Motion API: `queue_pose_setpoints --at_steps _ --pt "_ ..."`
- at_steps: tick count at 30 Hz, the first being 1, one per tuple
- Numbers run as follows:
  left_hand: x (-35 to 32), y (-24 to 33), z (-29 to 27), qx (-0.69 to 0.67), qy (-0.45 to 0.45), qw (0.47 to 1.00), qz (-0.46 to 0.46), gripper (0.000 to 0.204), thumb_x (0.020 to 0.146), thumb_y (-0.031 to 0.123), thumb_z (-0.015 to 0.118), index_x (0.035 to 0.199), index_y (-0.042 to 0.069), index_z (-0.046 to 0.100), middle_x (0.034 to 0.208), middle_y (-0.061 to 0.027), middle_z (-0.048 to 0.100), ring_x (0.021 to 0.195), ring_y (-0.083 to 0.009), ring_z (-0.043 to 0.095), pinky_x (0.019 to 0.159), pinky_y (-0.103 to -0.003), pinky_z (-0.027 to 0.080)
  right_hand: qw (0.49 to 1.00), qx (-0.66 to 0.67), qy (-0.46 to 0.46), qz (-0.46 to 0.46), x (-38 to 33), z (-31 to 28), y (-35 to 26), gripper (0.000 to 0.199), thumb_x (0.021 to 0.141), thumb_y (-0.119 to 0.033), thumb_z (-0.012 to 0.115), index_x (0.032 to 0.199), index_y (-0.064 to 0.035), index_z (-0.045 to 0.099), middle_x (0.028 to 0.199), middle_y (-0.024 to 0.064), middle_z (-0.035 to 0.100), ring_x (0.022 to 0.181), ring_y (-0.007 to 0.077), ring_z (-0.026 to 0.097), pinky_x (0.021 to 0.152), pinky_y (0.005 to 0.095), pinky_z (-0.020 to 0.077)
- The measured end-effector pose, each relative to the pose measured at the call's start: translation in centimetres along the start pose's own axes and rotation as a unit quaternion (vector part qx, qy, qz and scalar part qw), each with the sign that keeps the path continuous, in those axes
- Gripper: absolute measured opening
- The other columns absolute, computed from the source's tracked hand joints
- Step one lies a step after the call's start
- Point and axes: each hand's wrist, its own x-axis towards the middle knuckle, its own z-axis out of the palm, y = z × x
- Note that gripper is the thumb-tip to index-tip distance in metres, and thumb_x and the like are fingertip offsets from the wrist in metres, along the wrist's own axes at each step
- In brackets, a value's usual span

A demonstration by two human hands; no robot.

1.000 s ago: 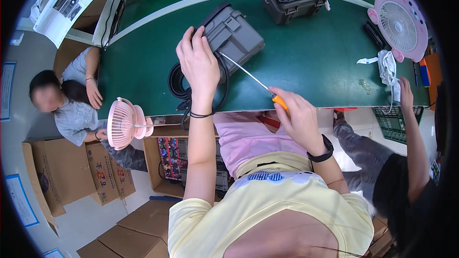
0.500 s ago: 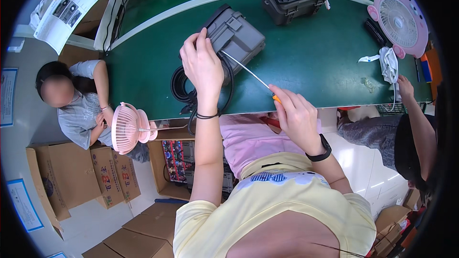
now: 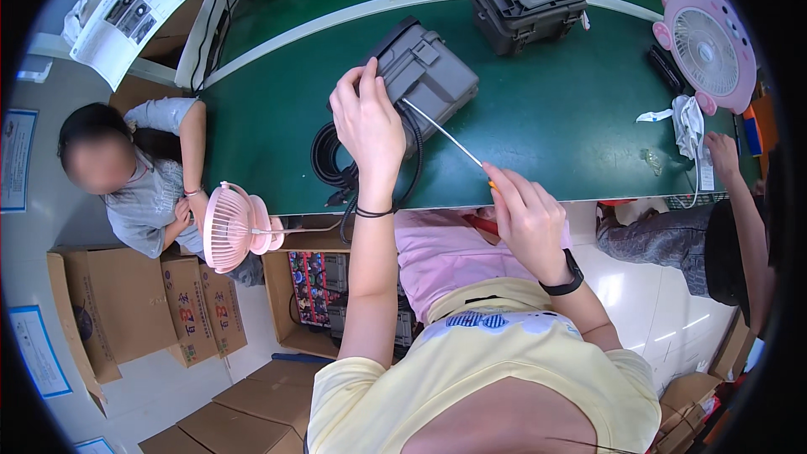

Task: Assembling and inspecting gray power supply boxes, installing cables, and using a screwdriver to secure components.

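A grey plastic case with a latch lies tilted on the green table. My left hand grips its left side, with the fingertips at its upper edge. In my right hand is a screwdriver with a long thin metal shaft; only a bit of its orange handle shows between the fingers. The shaft's tip meets the near side of the case, close to my left hand. A coiled black cable hangs beside the case, under my left wrist. What the tip touches is too small to make out.
A second dark case stands farther back. At the right are a pink fan, a white plastic bag and another person's hand. A small pink fan and a seated person are at the left.
The whole view has shifted slightly. My hands, the screwdriver and the case keep nearly the same positions relative to each other, with the tip still at the case.
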Motion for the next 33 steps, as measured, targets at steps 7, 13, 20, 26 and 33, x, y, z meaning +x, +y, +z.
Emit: queue_pose_setpoints --at_steps 7,13,20,26,33 --pt "-0.2 0.1 0.0 -0.008 0.008 1.000 0.000 0.028 0.101 0.018 0.051 0.121 0.009 0.068 0.117 -0.0095 0.060 0.110 -0.0288 0.056 0.093 -0.040 0.047 1.000 -0.006 0.010 -0.004 -0.5 0.3 0.0 0.043 0.079 -0.005 0.070 0.122 -0.0127 0.068 0.097 0.0041 0.069 0.066 0.0179 0.061 0.059 0.0295 0.0528" --pt "-0.3 0.1 0.0 -0.012 0.002 1.000 -0.008 0.028 0.101 0.018 0.051 0.122 0.009 0.068 0.117 -0.0100 0.060 0.110 -0.0289 0.056 0.094 -0.040 0.046 0.994 0.096 -0.029 0.050 -0.8 0.4 -0.6 0.040 0.085 -0.005 0.068 0.125 -0.0109 0.065 0.095 0.0092 0.070 0.072 0.0230 0.067 0.061 0.0344 0.0549" --pt "-0.2 -0.3 0.2 -0.019 0.007 1.000 -0.002 0.028 0.101 0.017 0.051 0.122 0.009 0.068 0.118 -0.0102 0.061 0.110 -0.0290 0.056 0.095 -0.039 0.045 0.930 0.344 -0.085 0.098 -0.4 0.9 0.4 0.042 0.095 -0.009 0.061 0.136 -0.0085 0.056 0.090 0.0163 0.071 0.072 0.0272 0.069 0.063 0.0330 0.0547" --pt "-0.1 -1.2 0.2 -0.086 0.020 0.996 -0.026 0.028 0.103 0.020 0.046 0.116 0.011 0.070 0.121 -0.0087 0.065 0.113 -0.0262 0.059 0.101 -0.040 0.039 0.715 0.588 -0.223 0.305 -0.2 0.4 1.3 0.049 0.101 -0.015 0.056 0.148 -0.0122 0.043 0.085 0.0051 0.066 0.061 0.0078 0.055 0.051 0.0228 0.0440" --pt "-0.2 -0.2 0.8 -0.072 0.013 0.997 -0.041 0.024 0.103 0.020 0.047 0.114 0.017 0.068 0.118 -0.0018 0.065 0.117 -0.0238 0.057 0.113 -0.058 0.023 0.586 0.689 -0.234 0.355 -0.6 0.5 1.7 0.046 0.102 -0.016 0.054 0.146 -0.0117 0.044 0.086 0.0034 0.062 0.060 0.0054 0.051 0.051 0.0207 0.0412"
